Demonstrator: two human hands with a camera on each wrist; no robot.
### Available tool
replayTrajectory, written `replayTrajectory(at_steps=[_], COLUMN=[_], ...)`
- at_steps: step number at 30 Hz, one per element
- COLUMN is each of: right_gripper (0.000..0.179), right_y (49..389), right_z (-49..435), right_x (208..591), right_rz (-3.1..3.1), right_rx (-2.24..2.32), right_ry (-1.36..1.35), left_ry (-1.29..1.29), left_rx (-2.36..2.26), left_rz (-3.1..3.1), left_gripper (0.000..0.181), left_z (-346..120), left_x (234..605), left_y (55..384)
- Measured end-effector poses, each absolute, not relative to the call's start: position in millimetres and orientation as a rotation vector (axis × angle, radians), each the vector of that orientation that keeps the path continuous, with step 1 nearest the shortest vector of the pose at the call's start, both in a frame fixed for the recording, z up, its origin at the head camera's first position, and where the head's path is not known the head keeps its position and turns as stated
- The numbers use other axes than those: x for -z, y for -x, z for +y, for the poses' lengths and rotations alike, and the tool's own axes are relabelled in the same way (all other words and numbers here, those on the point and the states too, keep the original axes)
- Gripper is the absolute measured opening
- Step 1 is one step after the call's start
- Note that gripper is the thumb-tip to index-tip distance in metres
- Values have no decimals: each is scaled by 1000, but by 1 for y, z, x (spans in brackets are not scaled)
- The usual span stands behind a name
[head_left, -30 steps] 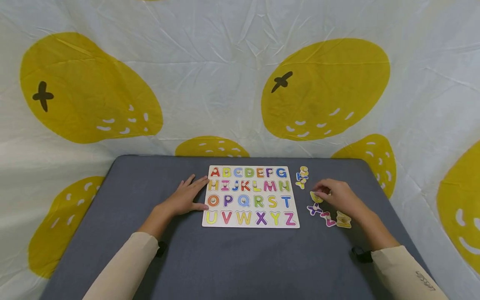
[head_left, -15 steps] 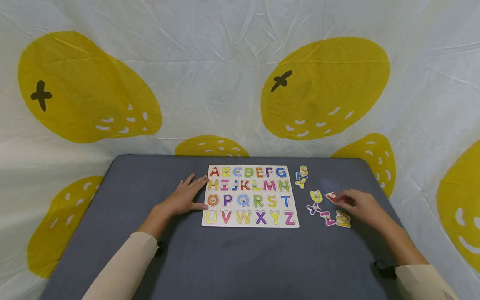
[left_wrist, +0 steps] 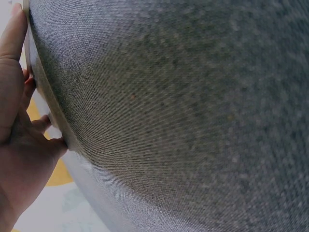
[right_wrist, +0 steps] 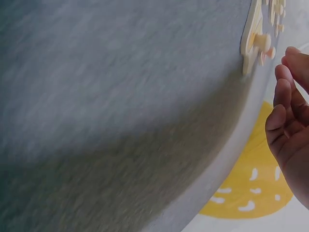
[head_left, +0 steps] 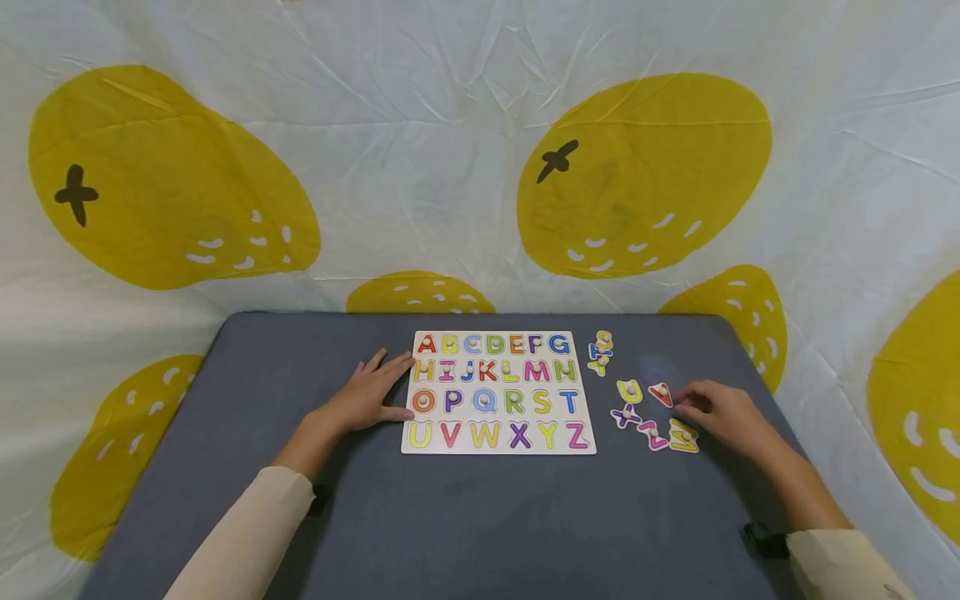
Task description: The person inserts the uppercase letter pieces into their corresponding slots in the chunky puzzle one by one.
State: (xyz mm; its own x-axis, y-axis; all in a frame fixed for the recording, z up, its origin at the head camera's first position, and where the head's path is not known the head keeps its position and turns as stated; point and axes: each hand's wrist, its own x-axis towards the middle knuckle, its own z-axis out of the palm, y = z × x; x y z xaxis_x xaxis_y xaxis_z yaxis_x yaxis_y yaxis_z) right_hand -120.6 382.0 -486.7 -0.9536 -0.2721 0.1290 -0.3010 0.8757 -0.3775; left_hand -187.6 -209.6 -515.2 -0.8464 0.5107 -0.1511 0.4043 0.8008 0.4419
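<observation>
An alphabet peg puzzle board point(head_left: 498, 422) lies on the table. My left hand point(head_left: 363, 394) rests at its left edge with spread fingers, the thumb lower and the fingertips on the upper part. Knobbed letter pieces sit in the upper rows; the bottom row shows printed letters without knobs. Right of the board, my right hand point(head_left: 722, 414) stands beside a red triangular letter piece point(head_left: 660, 395), its fingers loosely bent. The right wrist view shows the fingertips apart from the knobbed pieces point(right_wrist: 251, 36), with nothing visible between them.
Near the red piece lie a yellow U point(head_left: 629, 392), a purple X point(head_left: 626, 416), a pink Z-like piece point(head_left: 652, 435) and a yellow W-like piece point(head_left: 683, 436). Several overlapping pieces point(head_left: 601, 353) lie by the board's upper right corner. A patterned cloth point(head_left: 420, 192) hangs behind the grey table point(head_left: 480, 525).
My right hand has moved right and toward me from the yellow U, uncovering it. The red piece came into view by the fingertips, which now stand slightly apart from it. My left hand stays put.
</observation>
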Motion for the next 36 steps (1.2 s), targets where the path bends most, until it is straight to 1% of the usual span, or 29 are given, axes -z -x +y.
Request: replayTrajectory(at_steps=[6, 14, 21, 27, 31, 36], right_gripper=[13, 16, 26, 33, 30, 22], right_y=[135, 172, 208, 231, 241, 244], right_z=[368, 342, 318, 307, 303, 300], right_x=[486, 481, 482, 486, 488, 490], right_rz=[-2963, -3033, -3042, -3090, -3116, -3124], right_rx=[-585, -626, -567, -512, -503, -556], right_ry=[-460, -447, -484, -494, -490, -464], left_ry=[-712, -704, -703, -707, -696, -700], left_rx=[-588, -587, -583, -597, -599, -589], left_rz=[2725, 2719, 2723, 2719, 2724, 2732], left_gripper=[100, 100, 100, 100, 100, 100], left_z=[-210, -211, -210, -209, -209, -210], left_x=[517, 516, 516, 515, 515, 517], left_y=[189, 188, 188, 187, 187, 187])
